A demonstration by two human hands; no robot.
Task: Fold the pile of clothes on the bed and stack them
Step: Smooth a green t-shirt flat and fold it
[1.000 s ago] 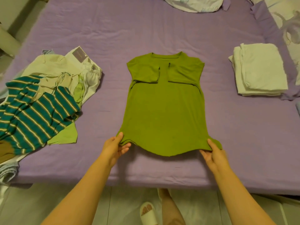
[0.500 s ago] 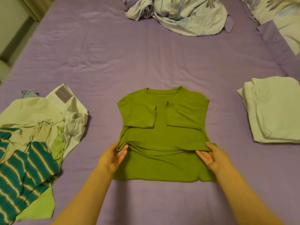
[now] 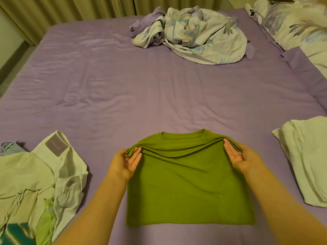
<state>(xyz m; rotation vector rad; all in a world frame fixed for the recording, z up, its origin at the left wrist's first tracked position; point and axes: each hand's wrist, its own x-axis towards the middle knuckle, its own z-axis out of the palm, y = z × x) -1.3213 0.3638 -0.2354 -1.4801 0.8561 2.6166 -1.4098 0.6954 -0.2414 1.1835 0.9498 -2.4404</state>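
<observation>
An olive green t-shirt lies on the purple bed right in front of me, doubled over so its hem reaches almost to the neckline. My left hand pinches the hem's left corner and my right hand pinches its right corner, both held just above the shoulders. The unfolded pile of pale trousers and a teal striped garment sits at the left. A folded white stack lies at the right.
A crumpled floral sheet lies at the far side of the bed, with floral pillows at the far right. Curtains hang behind the bed. Bare purple sheet stretches between me and the far bedding.
Both hands have carried the shirt's hem away from me, from the bed's near edge up over the sleeves to the neckline, folding the shirt in half. My view has tilted up.
</observation>
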